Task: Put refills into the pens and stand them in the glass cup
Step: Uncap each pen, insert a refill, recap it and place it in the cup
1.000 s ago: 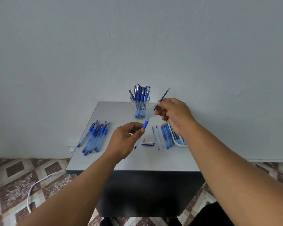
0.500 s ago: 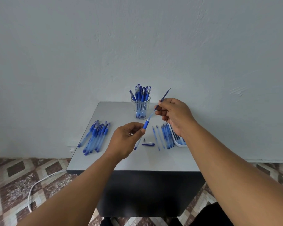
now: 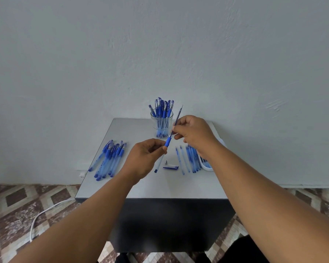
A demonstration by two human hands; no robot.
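pinching refill (image 3: 177,118) in right hand (image 3: 195,133), left hand (image 3: 144,158) gripping pen barrel (image 3: 162,155).

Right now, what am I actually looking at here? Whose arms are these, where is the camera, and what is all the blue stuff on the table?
No machine here: these are a person's two bare arms, filmed by a camera worn on the head, looking forward and down. The left hand holds a clear pen barrel with a blue grip; the right hand pinches a thin blue refill going into it. On the grey table stand a glass cup of finished blue pens, a pile of pens at the left, loose refills and a white tray at the right, and a blue cap with a small metal tip in the middle.
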